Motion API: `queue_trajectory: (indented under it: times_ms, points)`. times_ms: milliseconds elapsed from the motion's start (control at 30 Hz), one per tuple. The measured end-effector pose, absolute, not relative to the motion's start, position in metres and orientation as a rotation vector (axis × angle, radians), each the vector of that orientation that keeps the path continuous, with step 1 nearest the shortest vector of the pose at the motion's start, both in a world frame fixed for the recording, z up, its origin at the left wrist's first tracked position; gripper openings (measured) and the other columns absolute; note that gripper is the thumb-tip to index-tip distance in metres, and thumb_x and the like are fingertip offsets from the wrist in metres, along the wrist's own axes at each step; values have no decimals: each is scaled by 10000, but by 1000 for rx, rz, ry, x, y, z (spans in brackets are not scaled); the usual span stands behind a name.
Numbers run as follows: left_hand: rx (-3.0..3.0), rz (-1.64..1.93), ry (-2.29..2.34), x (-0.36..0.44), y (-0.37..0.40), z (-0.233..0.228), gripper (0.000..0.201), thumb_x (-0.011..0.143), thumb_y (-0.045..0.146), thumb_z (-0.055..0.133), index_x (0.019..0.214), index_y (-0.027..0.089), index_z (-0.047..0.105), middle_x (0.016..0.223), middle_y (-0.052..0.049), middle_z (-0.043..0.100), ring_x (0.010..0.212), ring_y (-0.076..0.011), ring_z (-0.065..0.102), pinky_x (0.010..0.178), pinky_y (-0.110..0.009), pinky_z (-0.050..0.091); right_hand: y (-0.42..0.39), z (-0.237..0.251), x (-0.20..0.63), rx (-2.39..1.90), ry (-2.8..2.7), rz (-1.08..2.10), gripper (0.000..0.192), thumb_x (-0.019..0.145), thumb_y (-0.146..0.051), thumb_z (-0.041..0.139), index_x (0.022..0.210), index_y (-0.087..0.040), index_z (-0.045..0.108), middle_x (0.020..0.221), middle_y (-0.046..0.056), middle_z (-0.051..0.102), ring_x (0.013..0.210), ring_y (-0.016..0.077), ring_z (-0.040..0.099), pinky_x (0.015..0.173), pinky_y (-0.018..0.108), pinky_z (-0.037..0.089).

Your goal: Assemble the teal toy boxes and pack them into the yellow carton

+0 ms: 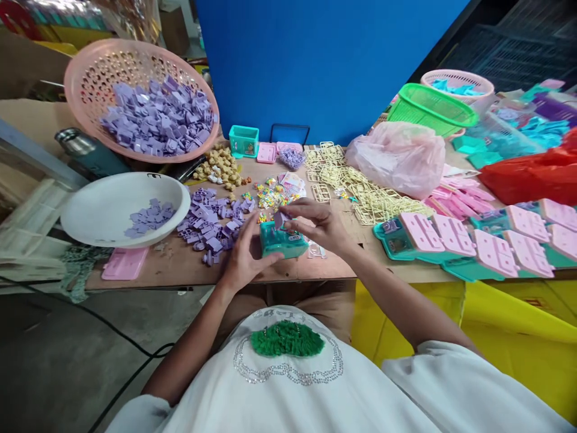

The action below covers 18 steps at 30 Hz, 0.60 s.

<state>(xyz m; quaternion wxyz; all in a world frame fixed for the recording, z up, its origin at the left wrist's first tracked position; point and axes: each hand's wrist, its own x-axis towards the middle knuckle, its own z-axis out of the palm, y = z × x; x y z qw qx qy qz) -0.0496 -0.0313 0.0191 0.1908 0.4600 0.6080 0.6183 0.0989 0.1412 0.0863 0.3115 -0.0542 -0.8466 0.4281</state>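
The left hand holds a teal box. The right hand pinches a purple piece just above it.

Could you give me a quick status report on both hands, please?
Left hand steadies teal toy case. Right hand pinches small purple piece over it. Loose purple pieces lie beside.
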Motion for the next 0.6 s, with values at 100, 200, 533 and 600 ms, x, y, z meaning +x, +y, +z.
queue_trajectory:
  times_ms: [100,200,533,600]
  points:
    - [1437,1654,1735,-51,-25,-7,816,849,498,885,1546,253,538,1580,-161,590,1515,-342,533,1288,-538,422,142,63,97,-123,-2299,1054,313,1023,-472,717,1240,-281,837,1123,109,800,1058,249,703,981,480,587]
    - [1491,1677,1727,-53,-22,-15,744,862,471,880,1505,254,573,1526,-150,629,1466,-329,582,1259,-524,459,139,51,94,-84,-2367,925,316,1037,-481,688,1226,-278,839,1096,113,793,1042,258,659,963,493,561]
    - [1269,1661,1513,-57,-32,-1,722,769,361,962,1384,242,604,1505,-158,658,1408,-312,632,1215,-472,480,138,62,90,18,-2538,786,262,1073,-363,631,1183,-253,842,1076,127,758,1004,252,606,884,451,551]
    - [1208,1674,1508,-54,-35,5,590,762,352,963,1253,241,655,1518,-163,655,1423,-320,624,1227,-482,461,139,61,90,37,-2544,751,254,1071,-349,632,1180,-251,840,1062,124,751,991,250,608,880,453,556]
